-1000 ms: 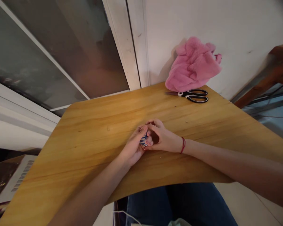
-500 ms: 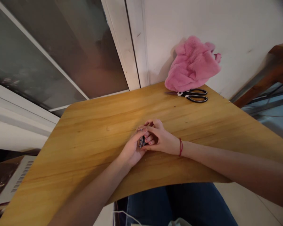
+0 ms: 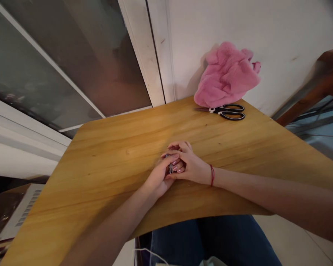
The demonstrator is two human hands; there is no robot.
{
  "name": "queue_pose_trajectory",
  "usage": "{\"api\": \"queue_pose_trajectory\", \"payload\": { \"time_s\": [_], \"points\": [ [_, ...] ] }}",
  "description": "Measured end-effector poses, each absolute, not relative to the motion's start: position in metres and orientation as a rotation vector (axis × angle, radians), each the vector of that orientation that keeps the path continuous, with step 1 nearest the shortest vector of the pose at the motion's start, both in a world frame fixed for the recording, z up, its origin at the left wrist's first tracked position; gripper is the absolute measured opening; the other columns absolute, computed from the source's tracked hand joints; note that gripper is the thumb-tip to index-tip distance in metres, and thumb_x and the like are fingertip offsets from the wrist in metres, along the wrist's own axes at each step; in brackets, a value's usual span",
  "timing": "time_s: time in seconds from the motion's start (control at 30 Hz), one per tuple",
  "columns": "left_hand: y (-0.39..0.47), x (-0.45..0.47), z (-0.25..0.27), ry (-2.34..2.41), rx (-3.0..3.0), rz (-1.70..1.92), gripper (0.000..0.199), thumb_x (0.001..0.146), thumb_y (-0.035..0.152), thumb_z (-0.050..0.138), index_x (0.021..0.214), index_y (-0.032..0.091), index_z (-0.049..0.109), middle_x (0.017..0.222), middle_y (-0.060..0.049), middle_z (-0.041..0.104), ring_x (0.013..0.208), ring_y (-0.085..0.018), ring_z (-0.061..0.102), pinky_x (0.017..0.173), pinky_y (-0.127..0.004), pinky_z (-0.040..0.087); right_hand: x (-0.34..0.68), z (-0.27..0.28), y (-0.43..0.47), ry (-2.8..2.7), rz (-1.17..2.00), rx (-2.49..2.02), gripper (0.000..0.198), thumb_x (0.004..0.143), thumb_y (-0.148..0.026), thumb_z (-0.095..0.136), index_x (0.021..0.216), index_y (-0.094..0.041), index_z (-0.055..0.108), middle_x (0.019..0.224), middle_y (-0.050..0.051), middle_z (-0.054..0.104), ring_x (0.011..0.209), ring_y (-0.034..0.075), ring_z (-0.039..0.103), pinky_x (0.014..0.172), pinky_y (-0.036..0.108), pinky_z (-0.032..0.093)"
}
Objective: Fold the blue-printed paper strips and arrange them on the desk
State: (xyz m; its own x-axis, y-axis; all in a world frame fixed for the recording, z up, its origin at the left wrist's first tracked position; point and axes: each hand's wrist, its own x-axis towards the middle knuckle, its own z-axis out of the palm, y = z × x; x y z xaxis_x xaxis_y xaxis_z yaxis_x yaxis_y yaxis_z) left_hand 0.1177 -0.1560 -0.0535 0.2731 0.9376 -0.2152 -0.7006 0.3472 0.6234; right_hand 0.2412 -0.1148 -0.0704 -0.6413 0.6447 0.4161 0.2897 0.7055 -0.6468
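Over the middle of the table, my two hands meet around a small dark and silvery object [image 3: 170, 168]. Most of it is hidden by fingers, so its kind does not show. My left hand [image 3: 161, 176] curls around it from the left, thumb lying across its top. From the right, my right hand [image 3: 189, 162] closes over it and over the left fingertips, with a red string bracelet [image 3: 212, 175] at the wrist. Both hands are closed.
Black-handled scissors [image 3: 229, 112] lie at the back right of the wooden table [image 3: 105, 162]. Behind them a pink plush cloth [image 3: 227, 77] leans against the white wall. A glass door [image 3: 100, 55] borders the table's back left.
My left hand has shifted slightly right, and its thumb now covers more of the small object. The right hand stays nearly in place.
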Motion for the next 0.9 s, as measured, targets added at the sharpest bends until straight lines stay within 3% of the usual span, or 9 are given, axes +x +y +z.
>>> {"api": "queue_pose_trajectory", "payload": {
  "time_s": [0.23, 0.4, 0.53, 0.9],
  "points": [
    [-0.159, 0.117, -0.053, 0.67, 0.455, 1.13, 0.021, 0.074, 0.014, 0.065, 0.06, 0.013, 0.05, 0.052, 0.004, 0.044, 0.05, -0.005, 0.044, 0.051, -0.015, 0.04, 0.24, -0.065, -0.12, -2.257, 0.751, -0.718, 0.065, 0.061, -0.053, 0.076, 0.115, -0.021, 0.06, 0.124, 0.008, 0.048, 0.111, 0.024, 0.039, 0.102, 0.042, 0.035],
    [-0.16, 0.117, -0.056, 0.678, 0.514, 1.13, 0.021, 0.074, 0.019, 0.069, 0.061, 0.012, 0.053, 0.056, 0.002, 0.048, 0.055, -0.006, 0.048, 0.057, -0.016, 0.042, 0.239, -0.064, -0.119, -2.242, 0.731, -0.702, 0.044, 0.068, -0.043, 0.074, 0.106, -0.022, 0.063, 0.114, 0.006, 0.055, 0.105, 0.023, 0.043, 0.096, 0.041, 0.038],
    [-0.159, 0.114, -0.056, 0.703, 0.521, 1.154, 0.016, 0.075, 0.021, 0.07, 0.068, 0.012, 0.058, 0.062, 0.001, 0.053, 0.06, -0.007, 0.051, 0.061, -0.017, 0.045, 0.241, -0.061, -0.117, -2.236, 0.704, -0.713, 0.04, 0.07, -0.039, 0.072, 0.103, -0.019, 0.06, 0.111, 0.007, 0.057, 0.102, 0.023, 0.044, 0.093, 0.041, 0.038],
    [-0.158, 0.106, -0.056, 0.735, 0.517, 1.122, 0.004, 0.08, 0.015, 0.061, 0.083, 0.013, 0.061, 0.072, 0.0, 0.058, 0.066, -0.01, 0.055, 0.068, -0.022, 0.048, 0.248, -0.062, -0.115, -2.327, 0.54, -0.734, 0.04, 0.072, -0.026, 0.061, 0.109, -0.017, 0.051, 0.118, 0.01, 0.05, 0.105, 0.024, 0.043, 0.093, 0.041, 0.037]
  ]
}}
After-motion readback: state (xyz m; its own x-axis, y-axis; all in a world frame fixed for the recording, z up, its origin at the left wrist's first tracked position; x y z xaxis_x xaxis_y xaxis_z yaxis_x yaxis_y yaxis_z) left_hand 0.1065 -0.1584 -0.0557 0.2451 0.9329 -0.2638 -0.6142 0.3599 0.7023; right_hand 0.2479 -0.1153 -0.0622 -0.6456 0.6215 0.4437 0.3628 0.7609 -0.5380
